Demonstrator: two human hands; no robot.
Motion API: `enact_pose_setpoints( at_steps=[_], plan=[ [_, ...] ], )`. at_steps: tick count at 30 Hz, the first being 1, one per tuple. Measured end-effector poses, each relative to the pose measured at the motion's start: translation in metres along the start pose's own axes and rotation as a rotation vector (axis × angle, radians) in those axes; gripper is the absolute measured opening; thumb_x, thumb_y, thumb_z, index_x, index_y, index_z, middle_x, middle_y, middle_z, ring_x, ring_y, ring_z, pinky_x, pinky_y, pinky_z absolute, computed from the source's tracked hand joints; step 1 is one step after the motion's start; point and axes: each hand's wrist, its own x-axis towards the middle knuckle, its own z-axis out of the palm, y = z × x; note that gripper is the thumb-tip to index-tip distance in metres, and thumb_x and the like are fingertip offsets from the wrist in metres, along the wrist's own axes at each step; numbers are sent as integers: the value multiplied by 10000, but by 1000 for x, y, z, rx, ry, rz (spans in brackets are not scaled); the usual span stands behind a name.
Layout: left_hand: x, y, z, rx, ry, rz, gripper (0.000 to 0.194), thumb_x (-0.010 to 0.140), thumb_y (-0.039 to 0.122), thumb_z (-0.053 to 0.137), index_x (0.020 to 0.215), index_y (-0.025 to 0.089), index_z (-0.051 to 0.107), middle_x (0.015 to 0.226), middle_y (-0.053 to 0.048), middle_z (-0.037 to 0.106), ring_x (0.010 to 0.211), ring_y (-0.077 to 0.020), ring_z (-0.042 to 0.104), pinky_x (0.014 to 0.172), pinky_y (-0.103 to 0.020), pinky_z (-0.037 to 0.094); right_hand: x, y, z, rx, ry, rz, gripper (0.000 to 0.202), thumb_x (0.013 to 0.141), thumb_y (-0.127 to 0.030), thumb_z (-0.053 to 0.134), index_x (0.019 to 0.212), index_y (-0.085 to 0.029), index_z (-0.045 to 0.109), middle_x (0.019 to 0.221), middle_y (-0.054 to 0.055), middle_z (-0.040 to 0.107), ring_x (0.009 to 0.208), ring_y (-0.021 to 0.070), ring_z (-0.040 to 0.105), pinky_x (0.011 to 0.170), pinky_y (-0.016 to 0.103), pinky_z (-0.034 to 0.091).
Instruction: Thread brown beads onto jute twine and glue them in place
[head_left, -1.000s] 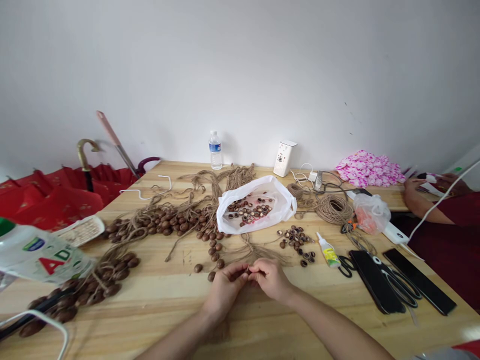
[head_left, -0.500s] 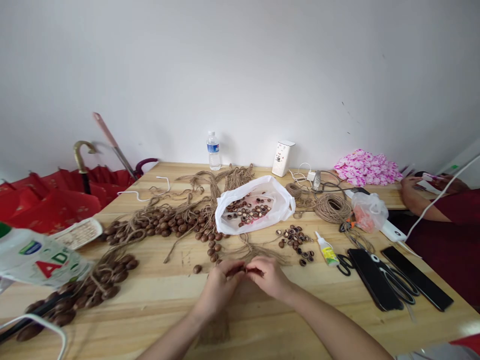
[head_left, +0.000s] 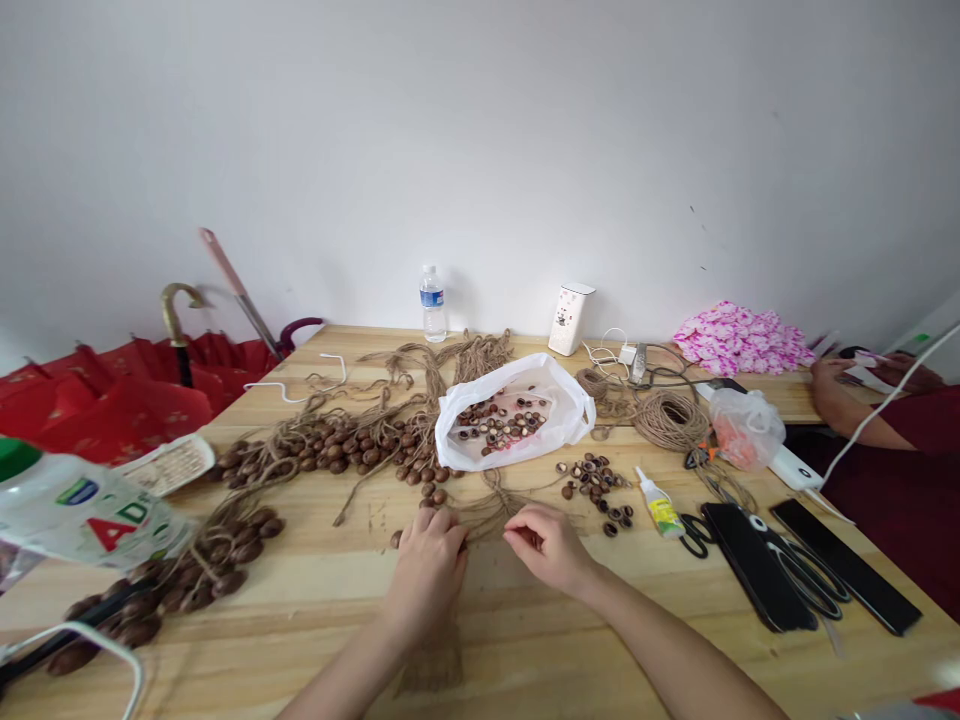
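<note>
My left hand (head_left: 431,560) is closed, its back turned up, beside a short row of brown nuts (head_left: 431,495); what its fingers hold is hidden. To its right, my right hand (head_left: 553,548) is curled in a pinch, and anything between its fingertips is too small to make out. A spread bundle of jute cords (head_left: 495,508) lies on the table just beyond and between both hands. Behind it, an open white plastic bag (head_left: 576,400) contains split nut shells (head_left: 506,425). Several more shells (head_left: 596,478) are scattered right of the bag.
Strung nuts (head_left: 337,445) cover the left side, near a large white bottle (head_left: 97,520). At right are a glue bottle (head_left: 660,508), a coil of cord (head_left: 670,420), scissors (head_left: 806,570) and dark phones (head_left: 750,565). Another person's hand (head_left: 832,385) is at far right.
My hands, together half a second ago, have come apart. The left has turned its back upward and moved slightly left; the right has shifted slightly right. The view has shifted a little.
</note>
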Motion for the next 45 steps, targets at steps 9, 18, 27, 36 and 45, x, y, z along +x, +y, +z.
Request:
enact_pose_setpoints(
  at_steps=[9,18,27,36,45],
  plan=[
    [3,-9,4,-85,28,-21,195,719,175,592,888,205,684,944,-97,601,938,-280,499,809,-409,408,2,1,-2,-1,73,40,152,851,-225,515,776,-178,639,659,32,608,576,130,513,537,233,398],
    [2,5,-8,-1505,184,-196,415,834,427,475,1150,181,583,1035,-125,620,816,-227,609,707,-376,478,5,6,-4,420,288,369,292,867,-427,467,884,-163,591,683,33,589,439,101,492,389,209,377],
    [-8,16,-2,-1669,-62,-57,408,841,427,477,1149,196,614,1110,-142,632,929,-279,602,834,-453,452,-7,-20,-3,622,-64,299,365,804,-512,563,930,-171,591,667,0,585,480,88,504,436,196,411],
    [-19,25,11,-1397,-115,-95,279,767,367,613,992,215,678,1097,-104,616,811,-223,626,732,-362,516,1,-8,-30,772,-630,459,356,760,-482,624,861,-141,625,687,10,653,406,64,565,377,149,374],
    [-20,32,27,-1096,-12,181,150,815,240,551,874,213,686,834,-60,601,761,-164,572,678,-275,460,10,44,-114,-328,128,593,320,904,-246,364,1027,-141,640,731,61,695,554,145,618,533,236,449]
  ],
)
